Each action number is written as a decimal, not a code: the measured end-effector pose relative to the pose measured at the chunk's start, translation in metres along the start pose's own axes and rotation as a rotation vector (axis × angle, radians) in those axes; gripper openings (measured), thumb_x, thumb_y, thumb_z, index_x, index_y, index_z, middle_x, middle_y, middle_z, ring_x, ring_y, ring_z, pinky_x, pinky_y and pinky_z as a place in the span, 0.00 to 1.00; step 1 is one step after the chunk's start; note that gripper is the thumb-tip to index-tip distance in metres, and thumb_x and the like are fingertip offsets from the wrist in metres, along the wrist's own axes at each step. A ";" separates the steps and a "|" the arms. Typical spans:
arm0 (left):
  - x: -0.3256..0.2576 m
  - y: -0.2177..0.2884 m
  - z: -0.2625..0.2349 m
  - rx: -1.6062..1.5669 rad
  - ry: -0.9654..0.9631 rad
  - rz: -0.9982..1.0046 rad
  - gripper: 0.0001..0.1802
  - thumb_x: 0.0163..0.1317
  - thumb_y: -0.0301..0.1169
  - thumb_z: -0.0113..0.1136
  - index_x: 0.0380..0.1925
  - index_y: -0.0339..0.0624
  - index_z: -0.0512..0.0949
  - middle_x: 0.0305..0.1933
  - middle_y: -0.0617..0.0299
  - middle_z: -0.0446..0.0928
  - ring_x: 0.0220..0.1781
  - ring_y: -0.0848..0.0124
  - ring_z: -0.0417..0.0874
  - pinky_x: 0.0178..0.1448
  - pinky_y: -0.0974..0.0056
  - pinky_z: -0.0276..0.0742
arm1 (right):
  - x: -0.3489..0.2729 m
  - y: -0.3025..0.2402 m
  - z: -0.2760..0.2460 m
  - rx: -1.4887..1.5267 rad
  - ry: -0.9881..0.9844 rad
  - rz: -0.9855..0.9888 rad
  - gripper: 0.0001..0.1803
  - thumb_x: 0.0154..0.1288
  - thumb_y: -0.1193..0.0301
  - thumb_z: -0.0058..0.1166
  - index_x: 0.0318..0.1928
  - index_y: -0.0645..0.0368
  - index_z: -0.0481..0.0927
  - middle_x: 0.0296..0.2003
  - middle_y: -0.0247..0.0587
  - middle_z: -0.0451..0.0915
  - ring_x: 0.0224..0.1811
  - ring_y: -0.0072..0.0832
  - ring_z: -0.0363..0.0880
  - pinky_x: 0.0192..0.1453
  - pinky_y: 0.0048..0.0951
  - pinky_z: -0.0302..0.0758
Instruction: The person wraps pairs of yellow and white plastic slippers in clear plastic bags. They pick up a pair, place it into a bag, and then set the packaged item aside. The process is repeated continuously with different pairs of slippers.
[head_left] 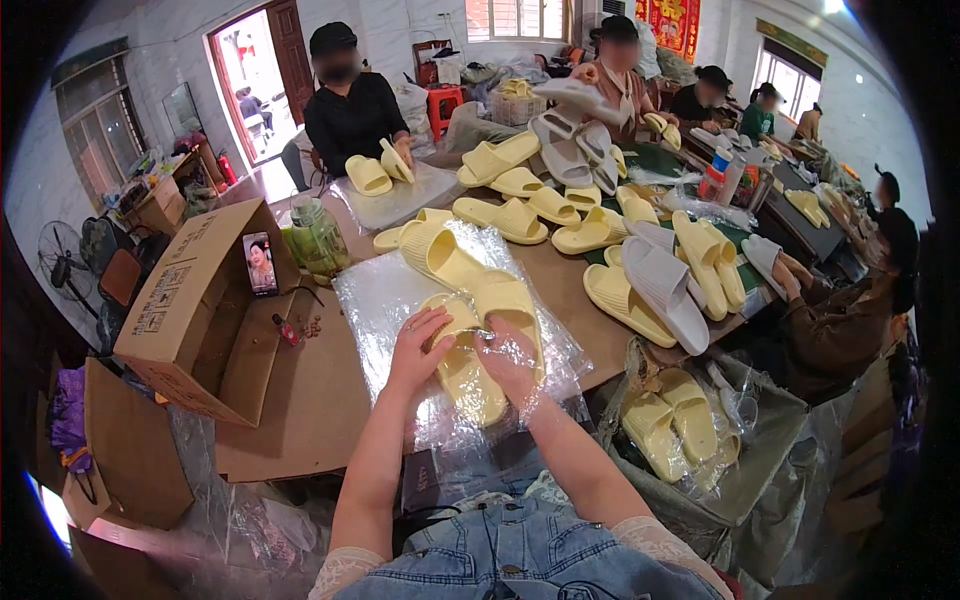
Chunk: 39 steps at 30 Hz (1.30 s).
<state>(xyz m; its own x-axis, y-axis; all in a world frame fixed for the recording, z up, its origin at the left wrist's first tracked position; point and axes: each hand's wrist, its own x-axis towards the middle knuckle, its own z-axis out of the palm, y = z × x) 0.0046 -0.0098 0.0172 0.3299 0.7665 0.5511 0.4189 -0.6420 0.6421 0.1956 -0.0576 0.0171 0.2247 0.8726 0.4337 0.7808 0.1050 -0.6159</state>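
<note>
A pair of ribbed yellow slippers lies before me on a stack of clear plastic bags (375, 300). My left hand (418, 345) curls over the strap of the left slipper (472, 388). Shiny clear film covers part of my right hand (508, 358), which grips at the right slipper (508, 295); some of its fingers are hidden. Just beyond the pair, another yellow slipper (440, 255) rests at the top of the bags.
Yellow and grey slippers (665, 290) are heaped ahead and right. An open cardboard box (200, 310) with a phone (260, 265) stands left, beside a green-tinted jar (315, 238). Bagged slippers fill a lined bin (740, 490) at right. Co-workers sit around the table.
</note>
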 end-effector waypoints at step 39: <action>-0.002 0.000 -0.003 0.054 -0.014 0.023 0.26 0.56 0.37 0.72 0.56 0.46 0.82 0.64 0.56 0.78 0.70 0.52 0.72 0.75 0.53 0.66 | 0.014 -0.026 -0.097 -0.139 -0.238 -0.077 0.26 0.65 0.48 0.61 0.39 0.63 0.84 0.34 0.53 0.84 0.35 0.43 0.85 0.41 0.42 0.80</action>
<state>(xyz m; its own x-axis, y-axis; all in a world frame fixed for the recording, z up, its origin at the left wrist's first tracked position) 0.0009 -0.0110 0.0179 0.3518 0.7519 0.5575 0.4564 -0.6578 0.5992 0.2353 -0.0947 0.1032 0.0316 0.9536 0.2993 0.8666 0.1231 -0.4836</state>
